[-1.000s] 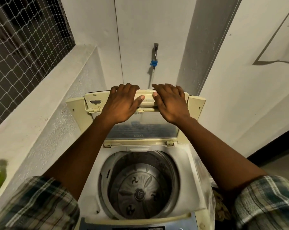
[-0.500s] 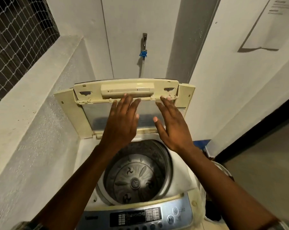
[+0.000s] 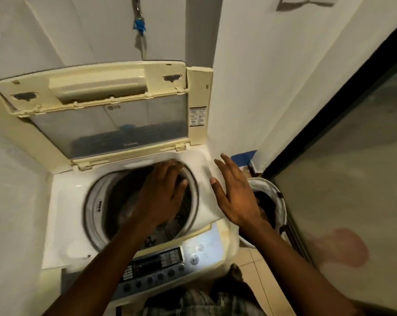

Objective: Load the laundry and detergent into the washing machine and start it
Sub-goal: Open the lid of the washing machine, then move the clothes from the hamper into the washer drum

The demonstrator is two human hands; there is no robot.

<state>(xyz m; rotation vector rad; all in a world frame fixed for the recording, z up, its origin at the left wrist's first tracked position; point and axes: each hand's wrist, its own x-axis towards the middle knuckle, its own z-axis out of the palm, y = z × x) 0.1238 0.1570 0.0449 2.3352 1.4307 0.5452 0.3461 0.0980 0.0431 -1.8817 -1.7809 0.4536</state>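
Observation:
A white top-loading washing machine [image 3: 63, 201] fills the middle of the head view, its cream lid [image 3: 106, 106] folded upright against the back wall. The round drum [image 3: 122, 197] is open and looks empty, though my arm hides part of it. My left hand [image 3: 161, 197] hovers over the drum, fingers spread, holding nothing. My right hand [image 3: 236, 197] is spread above the machine's right edge, also holding nothing. A white laundry basket [image 3: 272, 190] with dark clothes inside stands on the floor to the right of the machine, partly hidden by my right hand.
The control panel [image 3: 156, 267] with buttons runs along the machine's front. A tap with a blue fitting [image 3: 139, 25] hangs on the wall behind. Walls close in on the left and right. A dark-framed glass door [image 3: 352, 179] stands at the right. Tiled floor shows beside the basket.
Both hands left the raised lid and came down and to the right, over the drum and the machine's right edge. The view tilted down and right, showing the laundry basket.

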